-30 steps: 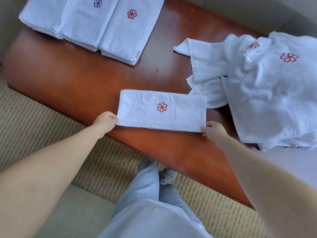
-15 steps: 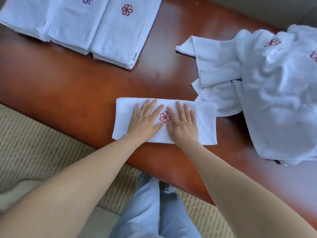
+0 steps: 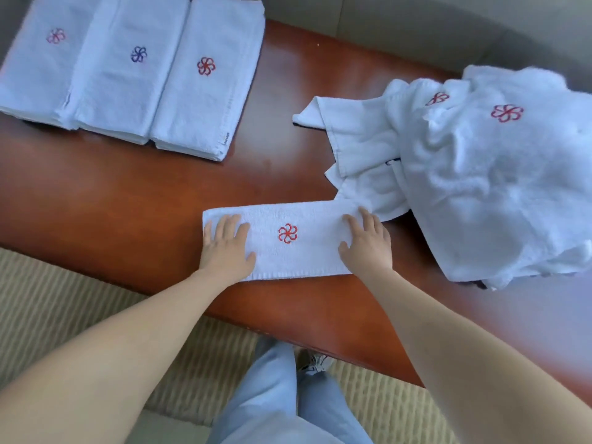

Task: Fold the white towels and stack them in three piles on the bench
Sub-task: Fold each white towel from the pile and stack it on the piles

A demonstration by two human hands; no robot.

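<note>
The folded towel (image 3: 288,240) lies flat on the bench (image 3: 112,213), near the front edge, with its red flower mark facing up in the middle. Both hands are on top of it. Half a second ago they sat side by side at the middle, right next to the flower. Now they have slid apart. The left hand (image 3: 226,248) is at the towel's 9 o'clock end and the right hand (image 3: 366,243) is at its 3 o'clock end. Both hands are flat, with straight fingers pressing down. They hold nothing; they just push on the cloth.

A second ago the hands were pinching the two near corners. So the fold looks done, and the sliding looks like smoothing out the bumps. I think this towel is now ready to go on a pile.

The three piles (image 3: 128,78) sit at 10 o'clock from the towel, at the far left of the bench, touching each other side by side. The top marks are pink, blue and red. The pile with the red mark (image 3: 205,81) is the closest one.

At 2 o'clock is a messy heap of unfolded towels (image 3: 480,168). One edge of the heap touches the folded towel's far right corner, just by the right fingers. That heap is still big, so a lot of folding is left.
</note>
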